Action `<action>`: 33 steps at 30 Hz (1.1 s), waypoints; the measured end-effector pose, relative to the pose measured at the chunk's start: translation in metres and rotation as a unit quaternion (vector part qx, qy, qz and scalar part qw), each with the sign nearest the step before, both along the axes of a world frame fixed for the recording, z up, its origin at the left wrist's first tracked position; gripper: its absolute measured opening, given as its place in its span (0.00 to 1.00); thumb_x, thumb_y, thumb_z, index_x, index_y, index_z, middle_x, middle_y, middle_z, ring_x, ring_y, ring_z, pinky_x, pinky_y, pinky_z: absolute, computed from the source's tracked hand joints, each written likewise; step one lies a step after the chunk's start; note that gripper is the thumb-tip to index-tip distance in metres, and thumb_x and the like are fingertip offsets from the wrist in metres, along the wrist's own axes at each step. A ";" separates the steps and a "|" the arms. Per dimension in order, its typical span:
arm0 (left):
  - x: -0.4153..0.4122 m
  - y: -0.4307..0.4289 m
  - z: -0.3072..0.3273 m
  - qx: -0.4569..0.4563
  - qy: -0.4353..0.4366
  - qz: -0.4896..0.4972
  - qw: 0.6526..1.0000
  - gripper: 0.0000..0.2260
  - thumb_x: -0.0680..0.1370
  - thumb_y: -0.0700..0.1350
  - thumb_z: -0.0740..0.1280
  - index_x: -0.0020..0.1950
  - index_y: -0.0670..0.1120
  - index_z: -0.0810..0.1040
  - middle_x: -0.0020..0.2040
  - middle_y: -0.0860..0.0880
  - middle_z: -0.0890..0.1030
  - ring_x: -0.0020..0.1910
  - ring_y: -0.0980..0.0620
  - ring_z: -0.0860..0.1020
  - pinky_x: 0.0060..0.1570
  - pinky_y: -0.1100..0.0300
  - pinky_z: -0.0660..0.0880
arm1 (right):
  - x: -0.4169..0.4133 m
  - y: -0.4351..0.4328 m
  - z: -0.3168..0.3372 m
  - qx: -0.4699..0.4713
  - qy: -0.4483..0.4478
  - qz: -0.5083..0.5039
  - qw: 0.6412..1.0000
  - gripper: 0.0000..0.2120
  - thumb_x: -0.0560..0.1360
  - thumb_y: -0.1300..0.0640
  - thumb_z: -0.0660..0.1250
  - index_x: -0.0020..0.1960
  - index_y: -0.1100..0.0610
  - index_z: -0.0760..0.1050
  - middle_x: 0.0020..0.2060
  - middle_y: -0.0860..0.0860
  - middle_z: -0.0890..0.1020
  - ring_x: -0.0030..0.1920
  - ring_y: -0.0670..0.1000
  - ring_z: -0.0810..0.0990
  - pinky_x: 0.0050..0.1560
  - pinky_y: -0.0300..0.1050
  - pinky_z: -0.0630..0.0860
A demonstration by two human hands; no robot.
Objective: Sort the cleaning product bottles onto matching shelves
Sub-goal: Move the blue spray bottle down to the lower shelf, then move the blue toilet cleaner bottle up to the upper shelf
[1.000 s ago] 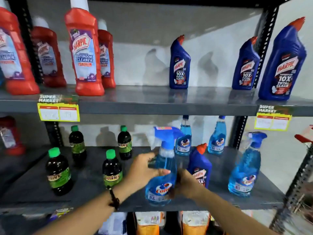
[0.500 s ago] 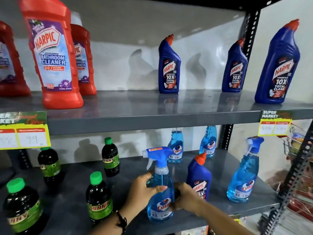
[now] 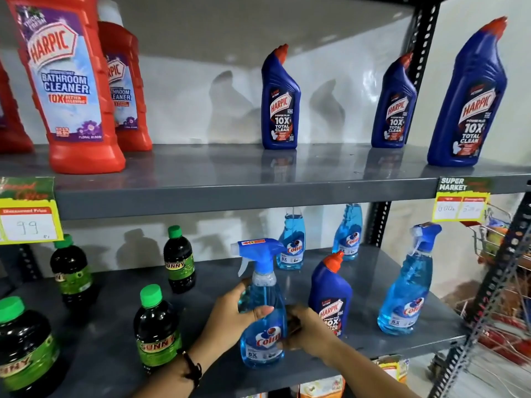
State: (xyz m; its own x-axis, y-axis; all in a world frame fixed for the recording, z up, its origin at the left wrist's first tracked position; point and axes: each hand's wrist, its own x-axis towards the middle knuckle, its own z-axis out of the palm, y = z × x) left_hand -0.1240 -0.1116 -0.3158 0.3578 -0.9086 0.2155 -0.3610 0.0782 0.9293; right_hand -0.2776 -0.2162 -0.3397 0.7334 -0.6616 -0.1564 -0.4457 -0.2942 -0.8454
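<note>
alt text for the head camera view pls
Both hands, left hand and right hand, hold a light blue Colin spray bottle standing on the lower grey metal shelf, beside a dark blue Harpic bottle with an orange cap. Three matching Harpic bottles stand above.

spray bottle left of toilet cleaner, both on lower shelf
</note>
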 end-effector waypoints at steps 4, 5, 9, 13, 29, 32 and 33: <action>-0.002 0.003 -0.002 0.007 -0.040 0.026 0.999 0.35 0.54 0.71 0.71 0.58 0.63 0.69 0.54 0.64 0.79 0.53 0.62 0.79 0.54 0.62 0.76 | -0.003 -0.004 -0.005 -0.046 -0.003 0.020 0.999 0.21 0.63 0.67 0.74 0.54 0.56 0.75 0.35 0.45 0.79 0.36 0.43 0.79 0.44 0.45 0.81; -0.005 0.005 -0.004 -0.001 -0.064 0.057 0.996 0.38 0.55 0.70 0.71 0.62 0.62 0.66 0.56 0.64 0.77 0.55 0.62 0.77 0.55 0.63 0.74 | -0.007 -0.008 -0.007 -0.042 -0.007 0.025 0.999 0.21 0.64 0.68 0.73 0.55 0.59 0.75 0.35 0.44 0.79 0.33 0.40 0.78 0.42 0.41 0.80; -0.035 0.022 -0.005 -0.141 -0.206 0.251 0.935 0.26 0.64 0.62 0.71 0.54 0.51 0.70 0.44 0.54 0.73 0.43 0.59 0.72 0.43 0.65 0.72 | -0.036 -0.024 -0.015 -0.064 0.006 0.059 0.996 0.16 0.67 0.73 0.69 0.53 0.62 0.75 0.36 0.47 0.74 0.28 0.40 0.75 0.30 0.28 0.74; -0.082 0.010 -0.003 -0.196 -0.318 0.162 0.914 0.12 0.71 0.58 0.66 0.45 0.52 0.69 0.41 0.62 0.68 0.38 0.66 0.67 0.40 0.73 0.67 | -0.081 -0.039 -0.021 -0.148 0.043 0.031 0.988 0.14 0.68 0.74 0.64 0.33 0.57 0.78 0.24 0.49 0.73 0.25 0.44 0.71 0.26 0.35 0.76; -0.122 -0.095 -0.017 0.004 -0.067 0.118 0.991 0.38 0.70 0.41 0.72 0.71 0.61 0.54 0.64 0.50 0.77 0.58 0.51 0.77 0.58 0.52 0.76 | -0.088 -0.090 -0.051 -0.028 -0.085 -0.060 0.994 0.38 0.62 0.71 0.72 0.63 0.48 0.59 0.44 0.40 0.76 0.48 0.47 0.77 0.58 0.50 0.76; -0.120 -0.097 -0.016 0.016 -0.060 0.125 0.990 0.37 0.71 0.40 0.71 0.71 0.60 0.54 0.62 0.49 0.77 0.57 0.50 0.77 0.58 0.52 0.76 | -0.089 -0.089 -0.045 -0.037 -0.060 -0.059 0.996 0.34 0.63 0.71 0.71 0.58 0.46 0.59 0.41 0.42 0.77 0.41 0.43 0.76 0.51 0.46 0.79; -0.120 -0.097 -0.014 0.015 -0.055 0.126 0.990 0.37 0.70 0.39 0.71 0.71 0.60 0.55 0.61 0.49 0.78 0.57 0.51 0.78 0.57 0.53 0.76 | -0.090 -0.090 -0.045 -0.039 -0.059 -0.058 0.996 0.33 0.63 0.72 0.70 0.58 0.48 0.61 0.40 0.43 0.77 0.40 0.43 0.77 0.47 0.43 0.80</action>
